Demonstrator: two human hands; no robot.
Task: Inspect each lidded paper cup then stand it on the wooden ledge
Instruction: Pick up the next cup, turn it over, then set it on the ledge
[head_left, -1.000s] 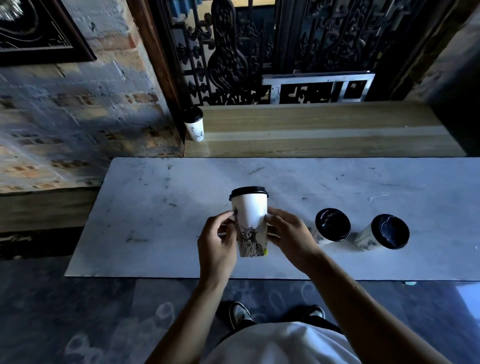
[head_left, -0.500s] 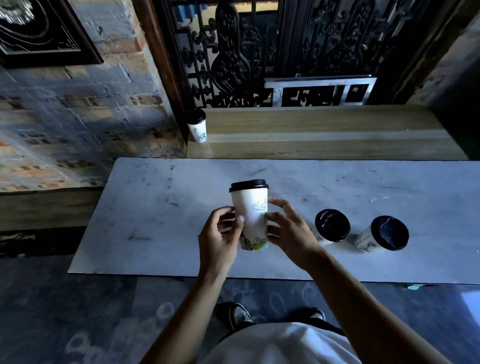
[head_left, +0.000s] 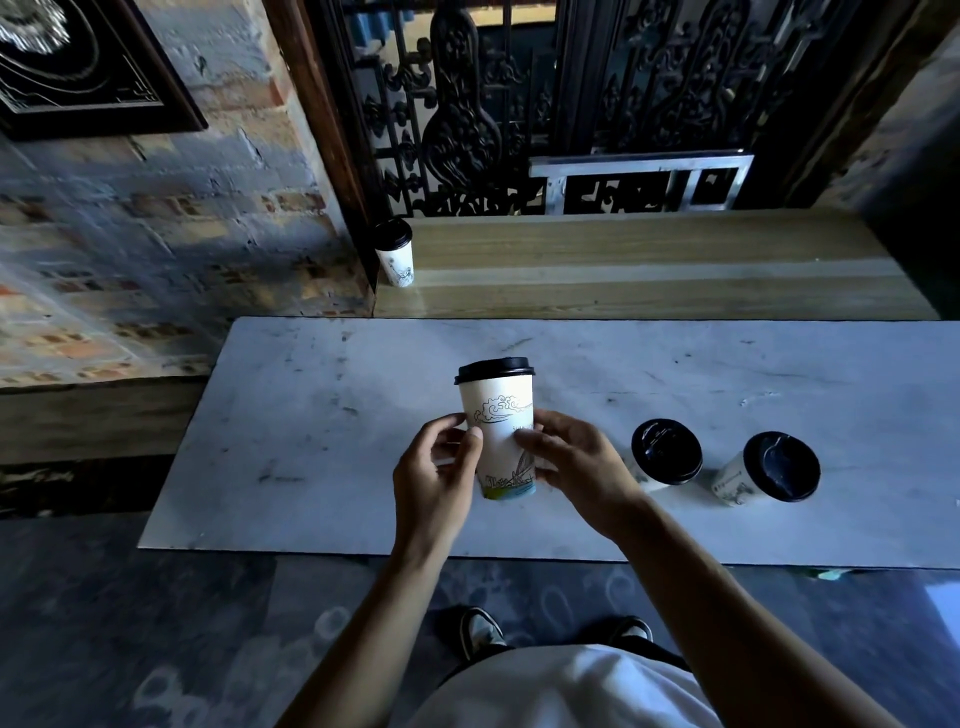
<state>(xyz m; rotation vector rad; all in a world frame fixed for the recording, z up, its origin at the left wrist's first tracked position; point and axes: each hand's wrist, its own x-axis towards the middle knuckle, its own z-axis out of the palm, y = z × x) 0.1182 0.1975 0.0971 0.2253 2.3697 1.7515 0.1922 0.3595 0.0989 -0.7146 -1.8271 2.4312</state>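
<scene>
**Cup inspection in progress: one cup shelved, one in hand, two waiting**

The picture frame (head_left: 78, 62) hangs on the brick wall (head_left: 156, 260) at far left. The shelved cup (head_left: 396, 258) stands upright at the left end of the wooden ledge (head_left: 649, 270), close against the dark post, lid on; the print on it is too small to read.

The left hand (head_left: 434, 480) pinches the held cup (head_left: 501, 428) on its left side with thumb and curled fingers. The cup is upright, black lid seated level, and appears lifted clear of the marble slab (head_left: 311, 415). The right hand (head_left: 574, 470) grips its right side, fingers wrapped across the lower wall. The printed side shows a line-drawn cloud above and what looks like a bridge or skyline over a green and blue band at the base. A short word beside the right fingers begins with "S"; the rest is covered. No brand can be read.

Judgement: the check is best done by rolling the cup between light fingertips, keeping it vertical and viewing the lid seam all round. Squeezing the paper wall could pop the lid. It should then go on the ledge just right of the shelved cup.

Two waiting cups, the nearer cup (head_left: 665, 457) and the far cup (head_left: 769, 470), stand on the slab, apart, lids on. Their small print is illegible.
</scene>
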